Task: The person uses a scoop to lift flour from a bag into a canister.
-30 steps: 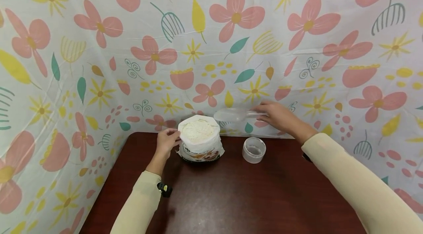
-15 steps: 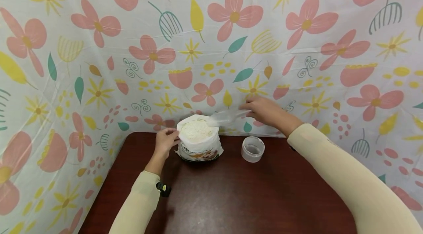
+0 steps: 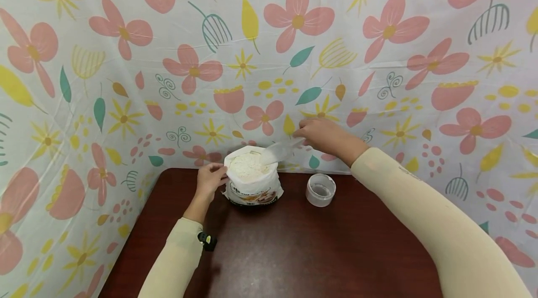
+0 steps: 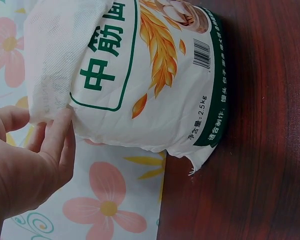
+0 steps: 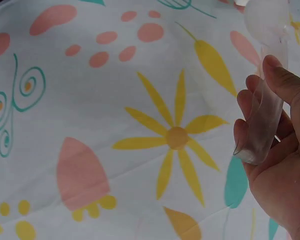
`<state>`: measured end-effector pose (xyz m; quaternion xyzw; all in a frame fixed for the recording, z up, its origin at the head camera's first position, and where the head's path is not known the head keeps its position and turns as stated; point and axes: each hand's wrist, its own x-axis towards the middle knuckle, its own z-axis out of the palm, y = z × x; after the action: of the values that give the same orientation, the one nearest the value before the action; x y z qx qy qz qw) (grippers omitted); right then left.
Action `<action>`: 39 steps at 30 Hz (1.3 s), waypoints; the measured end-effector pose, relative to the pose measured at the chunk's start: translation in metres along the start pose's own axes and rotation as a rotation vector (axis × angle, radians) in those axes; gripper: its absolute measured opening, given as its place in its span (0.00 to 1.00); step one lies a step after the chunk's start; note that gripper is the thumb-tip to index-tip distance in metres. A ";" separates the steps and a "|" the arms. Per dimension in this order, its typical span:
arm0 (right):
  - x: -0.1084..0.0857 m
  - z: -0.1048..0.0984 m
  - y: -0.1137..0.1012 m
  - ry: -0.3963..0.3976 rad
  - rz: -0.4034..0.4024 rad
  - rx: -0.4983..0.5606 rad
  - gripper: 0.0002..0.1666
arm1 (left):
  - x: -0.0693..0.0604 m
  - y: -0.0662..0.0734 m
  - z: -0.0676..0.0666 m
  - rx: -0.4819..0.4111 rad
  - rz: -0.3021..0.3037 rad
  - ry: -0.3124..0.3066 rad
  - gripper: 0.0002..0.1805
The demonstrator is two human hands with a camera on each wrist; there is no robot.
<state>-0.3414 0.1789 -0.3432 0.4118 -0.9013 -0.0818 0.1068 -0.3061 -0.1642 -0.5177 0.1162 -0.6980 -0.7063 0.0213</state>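
Note:
A white printed bag of flour (image 3: pixel 254 190) stands near the table's back edge with its top folded down. Pale flour (image 3: pixel 248 165) fills its mouth. At the bag's left rim, my left hand (image 3: pixel 211 180) pinches the folded edge; the left wrist view shows the thumb and fingers on either side of the bag's cuff (image 4: pixel 52 75). My right hand (image 3: pixel 325 137) grips the handle of a clear plastic scoop (image 3: pixel 277 152). The scoop tilts down to the left, its tip at the flour. In the right wrist view, fingers curl round the scoop's handle (image 5: pixel 265 120).
A clear round plastic container (image 3: pixel 321 190) sits on the dark red-brown table (image 3: pixel 294 242), right of the bag. A flower-printed cloth (image 3: pixel 269 55) hangs close behind the table and along its left side.
My right hand has moved left and slightly up, bringing the scoop from beside the bag over its rim and down to the flour. The left hand keeps its hold on the bag.

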 end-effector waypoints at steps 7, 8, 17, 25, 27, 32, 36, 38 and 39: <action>0.011 -0.009 -0.006 -0.038 -0.010 -0.051 0.18 | 0.002 -0.001 -0.001 -0.009 -0.007 0.002 0.16; 0.012 -0.009 -0.006 -0.048 -0.009 -0.054 0.18 | 0.002 -0.001 -0.001 -0.010 -0.007 0.002 0.16; 0.020 -0.010 -0.014 -0.136 0.003 -0.087 0.20 | 0.003 0.000 -0.002 -0.002 0.004 0.002 0.16; 0.024 -0.009 -0.020 -0.187 0.018 -0.127 0.20 | 0.000 0.001 0.002 0.004 0.006 -0.010 0.15; 0.026 -0.008 -0.021 -0.185 0.013 -0.119 0.20 | 0.000 0.001 0.001 0.003 0.009 -0.008 0.15; 0.029 -0.007 -0.023 -0.202 0.006 -0.069 0.20 | 0.000 0.001 0.000 0.012 0.005 -0.004 0.16; 0.030 -0.005 -0.022 -0.226 0.020 -0.042 0.21 | 0.000 0.000 0.000 0.015 0.007 -0.005 0.16; 0.031 -0.004 -0.022 -0.229 0.025 -0.029 0.21 | -0.001 0.000 0.000 0.016 0.014 -0.005 0.16; 0.032 -0.003 -0.022 -0.227 0.023 -0.025 0.21 | -0.001 0.000 0.000 0.016 0.016 -0.005 0.16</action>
<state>-0.3449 0.1403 -0.3413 0.3883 -0.9111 -0.1379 0.0102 -0.3053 -0.1643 -0.5175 0.1091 -0.7047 -0.7007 0.0243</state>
